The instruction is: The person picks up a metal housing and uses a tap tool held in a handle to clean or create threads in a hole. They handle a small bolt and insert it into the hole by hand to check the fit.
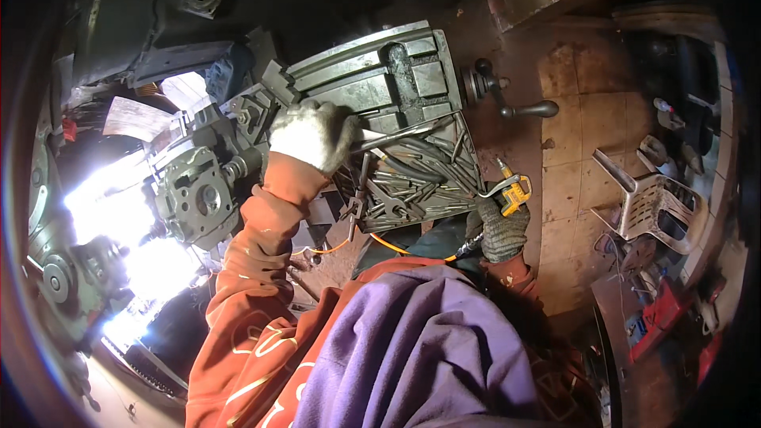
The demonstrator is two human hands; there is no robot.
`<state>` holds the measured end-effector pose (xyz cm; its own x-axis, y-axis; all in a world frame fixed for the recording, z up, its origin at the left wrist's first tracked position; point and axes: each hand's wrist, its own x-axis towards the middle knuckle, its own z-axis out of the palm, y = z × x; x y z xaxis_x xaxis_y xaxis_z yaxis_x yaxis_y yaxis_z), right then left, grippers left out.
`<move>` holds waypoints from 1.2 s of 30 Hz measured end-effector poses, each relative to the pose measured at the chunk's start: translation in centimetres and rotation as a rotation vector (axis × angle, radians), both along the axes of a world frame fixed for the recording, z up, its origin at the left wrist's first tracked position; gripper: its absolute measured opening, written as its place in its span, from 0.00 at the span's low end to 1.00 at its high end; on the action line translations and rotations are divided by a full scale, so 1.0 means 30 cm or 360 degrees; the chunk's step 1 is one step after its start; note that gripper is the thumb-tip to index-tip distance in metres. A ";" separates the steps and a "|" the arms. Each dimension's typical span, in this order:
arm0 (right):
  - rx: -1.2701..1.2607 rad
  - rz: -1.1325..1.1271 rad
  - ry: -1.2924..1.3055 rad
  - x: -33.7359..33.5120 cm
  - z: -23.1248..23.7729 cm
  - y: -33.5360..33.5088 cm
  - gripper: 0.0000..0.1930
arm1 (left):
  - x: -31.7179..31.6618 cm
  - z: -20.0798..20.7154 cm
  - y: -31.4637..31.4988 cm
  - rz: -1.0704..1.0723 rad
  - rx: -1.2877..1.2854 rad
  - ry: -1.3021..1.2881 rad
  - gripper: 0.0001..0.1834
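My left hand (pixel 313 136), in a pale work glove, is closed at the left end of a long metal bar (pixel 408 131). Whether its fingers grip that bar or something else is hidden. My right hand (pixel 504 231), in a dark grey knit glove, is wrapped round a yellow air blow gun (pixel 514 193), its nozzle pointing up and away. An orange hose (pixel 390 246) runs below the tray toward that hand. Between my hands, a tray (pixel 380 223) holds several loose drill bits and rods (pixel 444 182), black-handled pliers (pixel 414 168) and an open-ended wrench (pixel 395 201).
A slotted metal machine table (pixel 365 71) lies beyond the tray, with a crank handle (pixel 529 109) at its right. Machine parts (pixel 204 196) stand at left beside strong glare. On the tiled floor (pixel 567 143) at right is a pale plastic chair (pixel 662 202) near a red object (pixel 662 317).
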<state>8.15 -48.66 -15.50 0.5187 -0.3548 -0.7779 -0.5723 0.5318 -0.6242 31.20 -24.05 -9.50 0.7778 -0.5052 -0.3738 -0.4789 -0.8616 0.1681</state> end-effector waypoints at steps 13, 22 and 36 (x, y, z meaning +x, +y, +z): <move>-0.0010 0.0006 0.0055 -0.002 -0.013 0.005 0.06 | 0.112 -0.064 -0.037 -0.0303 0.0397 0.0867 0.18; -0.0012 -0.0027 0.0022 0.017 -0.023 0.003 0.06 | 0.116 -0.052 -0.136 0.0373 -0.0558 0.1219 0.19; -0.0096 -0.0072 -0.0083 0.049 -0.029 -0.019 0.09 | 0.144 -0.323 -0.290 0.0183 0.0002 0.0544 0.13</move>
